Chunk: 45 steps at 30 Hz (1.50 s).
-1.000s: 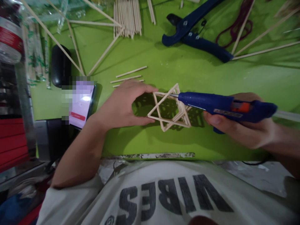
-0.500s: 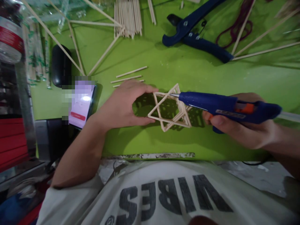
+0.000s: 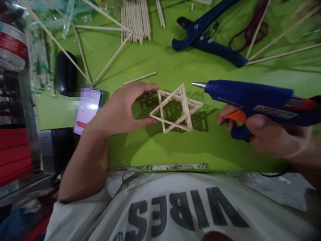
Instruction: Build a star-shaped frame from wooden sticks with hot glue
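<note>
Between the thumb and fingers of my left hand [image 3: 125, 108] is the left side of a six-pointed star frame [image 3: 187, 105] made of thin wooden sticks. The star is held above the green table, and its shadow falls beneath it. My right hand [image 3: 271, 134] grips a blue hot glue gun [image 3: 248, 97] with an orange trigger. The gun's metal nozzle points left, apart from the star's right side. One loose short stick [image 3: 140, 78] lies just beyond my left hand, which hides the area around it.
A blue cutter [image 3: 200, 38] lies at the back, beside purple-handled scissors [image 3: 250, 33]. A bundle of sticks [image 3: 136, 21] and larger stick frames [image 3: 112, 55] stand at the back left. A phone [image 3: 87, 107], black case [image 3: 66, 72] and bottle [image 3: 12, 43] are at the left.
The glue gun has drawn back to the right, its nozzle leaving the star's top. My left hand has shifted left with the star, which has turned slightly, and now covers two loose sticks.
</note>
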{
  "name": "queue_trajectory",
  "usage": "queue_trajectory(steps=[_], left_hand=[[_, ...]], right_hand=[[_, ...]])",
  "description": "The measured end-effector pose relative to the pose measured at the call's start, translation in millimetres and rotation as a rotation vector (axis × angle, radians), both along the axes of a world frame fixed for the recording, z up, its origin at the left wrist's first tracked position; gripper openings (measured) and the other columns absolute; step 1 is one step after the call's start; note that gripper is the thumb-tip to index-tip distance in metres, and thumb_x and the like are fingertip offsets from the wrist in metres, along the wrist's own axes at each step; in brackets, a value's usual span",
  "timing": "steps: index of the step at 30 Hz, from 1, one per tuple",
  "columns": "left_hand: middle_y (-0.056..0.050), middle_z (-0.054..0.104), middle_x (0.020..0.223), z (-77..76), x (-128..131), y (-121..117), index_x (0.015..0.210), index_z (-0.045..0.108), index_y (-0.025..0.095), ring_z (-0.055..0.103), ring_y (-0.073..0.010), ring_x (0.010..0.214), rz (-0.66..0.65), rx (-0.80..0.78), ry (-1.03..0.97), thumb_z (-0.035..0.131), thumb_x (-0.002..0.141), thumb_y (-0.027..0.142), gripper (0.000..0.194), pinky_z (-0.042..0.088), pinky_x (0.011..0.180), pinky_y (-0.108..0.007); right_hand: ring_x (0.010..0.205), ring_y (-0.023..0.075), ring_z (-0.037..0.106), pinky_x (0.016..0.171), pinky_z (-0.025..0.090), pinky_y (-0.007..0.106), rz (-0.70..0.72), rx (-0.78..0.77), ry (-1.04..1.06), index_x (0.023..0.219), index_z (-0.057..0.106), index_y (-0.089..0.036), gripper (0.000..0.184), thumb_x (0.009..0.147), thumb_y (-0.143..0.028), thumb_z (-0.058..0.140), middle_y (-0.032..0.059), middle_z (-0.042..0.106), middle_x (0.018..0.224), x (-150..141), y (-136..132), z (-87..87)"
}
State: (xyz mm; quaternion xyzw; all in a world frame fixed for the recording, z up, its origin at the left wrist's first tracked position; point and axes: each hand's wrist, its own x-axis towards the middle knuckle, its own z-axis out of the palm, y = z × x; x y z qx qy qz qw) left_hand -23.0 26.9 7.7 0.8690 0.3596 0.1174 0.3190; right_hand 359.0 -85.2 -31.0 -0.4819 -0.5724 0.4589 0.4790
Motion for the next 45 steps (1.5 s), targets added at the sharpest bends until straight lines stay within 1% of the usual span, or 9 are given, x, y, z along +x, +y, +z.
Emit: queue_trajectory(steps=[7,12,16,20,23,29,37,42,45], left_hand=[[-0.004,0.074,0.171,5.7,-13,4,0.178,0.056,0.029,0.076,-0.0339,0.147,-0.019,0.016,-0.071,0.091,0.095,0.028,0.09,0.065,0.132,-0.06],[-0.017,0.05,0.193,11.0,-6,-2,0.187,0.039,0.022,0.051,-0.0429,0.179,-0.087,-0.126,0.117,0.092,0.1,0.039,0.104,0.044,0.152,-0.067],[-0.014,0.03,0.205,-2.4,0,-4,0.196,0.014,0.03,0.031,-0.0475,0.191,-0.1,-0.117,0.038,0.088,0.098,0.046,0.124,0.028,0.158,-0.071],[-0.012,0.039,0.2,-14.7,1,-3,0.197,-0.002,0.039,0.038,-0.0375,0.189,-0.106,-0.137,-0.018,0.08,0.103,0.035,0.125,0.041,0.153,-0.066],[-0.009,0.054,0.188,-16.5,0,-3,0.195,0.006,0.046,0.057,-0.0335,0.176,-0.079,-0.129,-0.052,0.08,0.101,0.03,0.121,0.054,0.144,-0.061],[-0.015,0.061,0.184,-11.0,4,-2,0.183,0.047,0.023,0.064,-0.0422,0.167,-0.06,-0.032,0.001,0.081,0.094,0.033,0.096,0.05,0.145,-0.067],[-0.019,0.07,0.168,-18.1,13,-6,0.177,0.052,0.012,0.071,-0.037,0.155,0.104,0.03,-0.043,0.091,0.087,0.022,0.099,0.059,0.137,-0.053],[-0.019,0.071,0.167,-18.7,16,-6,0.169,0.06,0.016,0.074,-0.0379,0.146,0.143,0.02,0.013,0.096,0.087,0.027,0.09,0.061,0.128,-0.054],[-0.017,0.076,0.151,-18.4,18,-5,0.156,0.069,0.017,0.077,-0.0371,0.132,0.13,0.021,-0.008,0.111,0.082,0.044,0.089,0.064,0.114,-0.051]], right_hand=[[0.071,0.021,0.086,0.058,0.071,0.026,0.071,0.148,0.04,0.112,0.098,-0.025,0.022,0.113,-0.045,0.09,0.0101,0.092,0.094,-5,3,1.5],[0.074,0.0205,0.085,0.061,0.07,0.028,0.055,0.083,0.046,0.111,0.096,-0.026,0.027,0.114,-0.052,0.088,0.0102,0.092,0.096,-3,1,-4.6],[0.075,0.0201,0.085,0.061,0.068,0.026,0.076,0.085,0.024,0.111,0.097,-0.026,0.026,0.115,-0.05,0.087,0.0082,0.091,0.095,-1,1,-6.9],[0.073,0.0186,0.085,0.058,0.067,0.023,0.105,0.081,0.039,0.115,0.098,-0.026,0.021,0.115,-0.044,0.087,0.0062,0.092,0.096,0,2,-7.5],[0.076,0.0196,0.087,0.06,0.069,0.024,0.098,0.095,0.049,0.117,0.099,-0.027,0.019,0.114,-0.042,0.088,0.0061,0.092,0.097,0,2,-8.3],[0.077,0.0182,0.088,0.061,0.069,0.022,0.122,0.093,0.046,0.118,0.099,-0.028,0.018,0.115,-0.041,0.088,0.0054,0.092,0.098,0,4,-6.5],[0.077,0.021,0.089,0.068,0.076,0.028,0.087,0.097,0.062,0.117,0.099,-0.028,0.018,0.113,-0.043,0.09,0.0068,0.093,0.1,-2,3,-5.9],[0.079,0.0213,0.09,0.068,0.077,0.028,0.081,0.125,0.06,0.12,0.099,-0.03,0.014,0.114,-0.038,0.089,0.0056,0.093,0.102,-2,2,-6.4],[0.077,0.0199,0.088,0.066,0.074,0.027,0.073,0.122,0.048,0.119,0.099,-0.029,0.013,0.114,-0.037,0.089,0.0052,0.093,0.102,-1,2,-6.6]])
